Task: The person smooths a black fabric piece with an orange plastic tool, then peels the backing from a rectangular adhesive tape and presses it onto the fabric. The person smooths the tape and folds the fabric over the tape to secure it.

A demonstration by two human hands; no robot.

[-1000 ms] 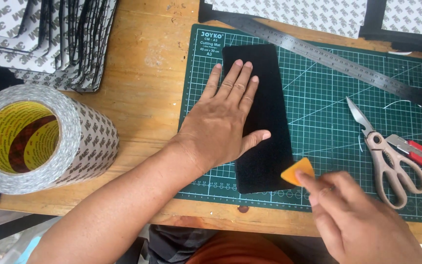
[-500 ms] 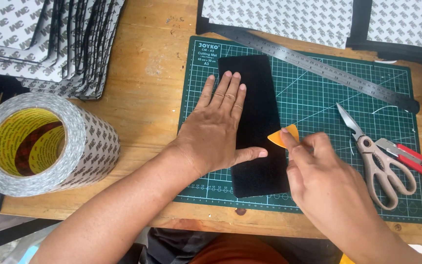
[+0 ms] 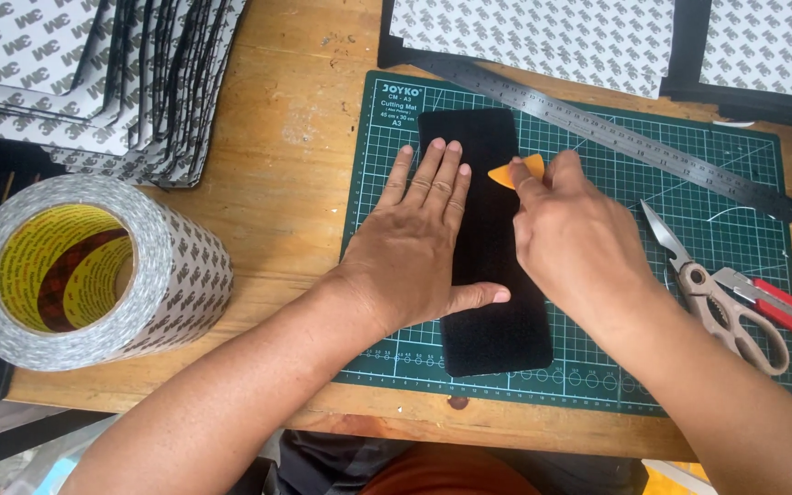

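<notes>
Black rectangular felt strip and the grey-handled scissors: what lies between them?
In the head view, the right hand holding the small orange scraper, over bare green cutting mat.

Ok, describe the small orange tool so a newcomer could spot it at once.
Start at the green cutting mat, then the long black strip lying on it. Near the strip's far end, the right hand pinches a small orange scraper, the only orange piece on the mat.

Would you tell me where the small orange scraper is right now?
In the head view, the orange scraper is pinched in the right hand, pressed on the black strip's upper part, beside the left hand.
</notes>
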